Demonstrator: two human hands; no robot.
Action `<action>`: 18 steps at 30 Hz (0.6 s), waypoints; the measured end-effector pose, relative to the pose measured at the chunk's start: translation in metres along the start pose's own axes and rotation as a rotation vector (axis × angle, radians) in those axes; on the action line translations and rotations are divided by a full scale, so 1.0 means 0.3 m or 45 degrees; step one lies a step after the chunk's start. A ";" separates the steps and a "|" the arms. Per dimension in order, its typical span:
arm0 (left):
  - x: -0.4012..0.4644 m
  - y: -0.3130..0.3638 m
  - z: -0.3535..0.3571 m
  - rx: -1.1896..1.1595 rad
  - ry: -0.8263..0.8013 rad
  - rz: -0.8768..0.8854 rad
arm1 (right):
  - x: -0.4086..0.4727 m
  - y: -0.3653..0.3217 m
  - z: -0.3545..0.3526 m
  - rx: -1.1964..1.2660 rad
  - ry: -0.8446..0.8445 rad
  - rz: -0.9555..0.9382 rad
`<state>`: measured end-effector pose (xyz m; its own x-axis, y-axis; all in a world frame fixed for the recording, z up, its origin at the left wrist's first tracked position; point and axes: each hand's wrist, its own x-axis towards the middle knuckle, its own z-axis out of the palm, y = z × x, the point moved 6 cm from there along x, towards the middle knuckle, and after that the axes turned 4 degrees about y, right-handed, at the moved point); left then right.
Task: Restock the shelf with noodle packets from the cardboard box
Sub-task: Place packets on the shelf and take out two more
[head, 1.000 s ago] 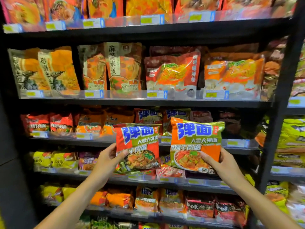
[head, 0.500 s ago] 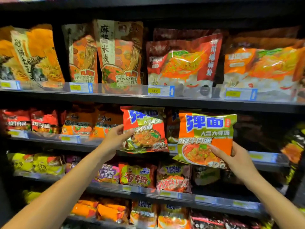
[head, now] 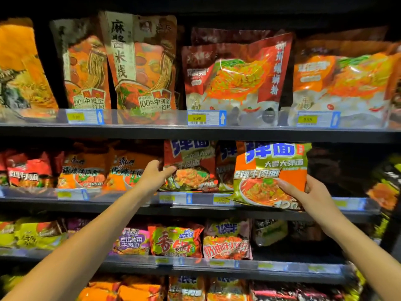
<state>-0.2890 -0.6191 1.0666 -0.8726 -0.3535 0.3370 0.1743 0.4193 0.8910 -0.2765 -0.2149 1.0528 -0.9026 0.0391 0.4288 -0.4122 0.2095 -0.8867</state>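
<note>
Dim shop aisle, dark metal shelving (head: pixel 195 133) filling the view, four tiers visible, each front edge lined with clear strips and yellow price tags (head: pixel 197 118). Upper tier: tall noodle pouches standing upright, brown-and-orange ones (head: pixel 141 68) toward the left, red ones (head: pixel 234 72) at centre, orange ones (head: pixel 342 79) toward the right end. Second tier down: orange beef-noodle packs (head: pixel 84 170) and red packs (head: pixel 28 168) along the left stretch; dark, sparsely filled gap at the right end. Third tier: yellow-green packs (head: pixel 32 233) at left, a green-and-red pack (head: pixel 176 241) and a pink-orange pack (head: pixel 227 240) near the middle.

Left hand (head: pixel 155 177) reaching to the second tier, thumb and fingers gripping the left edge of a red noodle packet (head: pixel 191 168). Packet upright, top tucked under the tier above, bottom just behind the front edge, directly above a price tag. More packs of the same blue-lettered brand just behind and to its right.

Right hand (head: pixel 312 192) gripping an orange-and-green noodle packet (head: pixel 271 174) by its lower right corner, thumb across the front. Packet held in front of the second tier's front edge, tilted slightly, lower edge overlapping the price strip, right of the red packet. Contact with the shelf impossible to tell.

Both forearms bare, stretched up from the bottom corners of the view. Cardboard box out of view.
</note>
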 end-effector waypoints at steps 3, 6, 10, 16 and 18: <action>-0.008 -0.020 0.012 0.202 -0.021 0.065 | 0.023 -0.011 0.012 -0.019 -0.017 -0.018; -0.020 -0.001 0.021 0.302 0.034 0.203 | 0.056 -0.022 0.034 -0.051 -0.042 -0.030; -0.049 0.030 0.022 0.509 0.157 0.498 | 0.114 -0.023 0.071 -0.077 -0.088 -0.014; -0.143 0.085 0.043 0.619 0.041 1.033 | 0.203 -0.017 0.151 -0.215 -0.323 0.153; -0.182 0.084 0.085 0.694 -0.122 1.128 | 0.217 -0.009 0.188 -0.348 -0.407 0.210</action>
<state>-0.2486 -0.5679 1.0628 -0.5696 0.3227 0.7559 0.5610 0.8248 0.0707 -0.3411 -0.2681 1.0734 -0.9643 -0.2009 0.1729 -0.2505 0.4778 -0.8420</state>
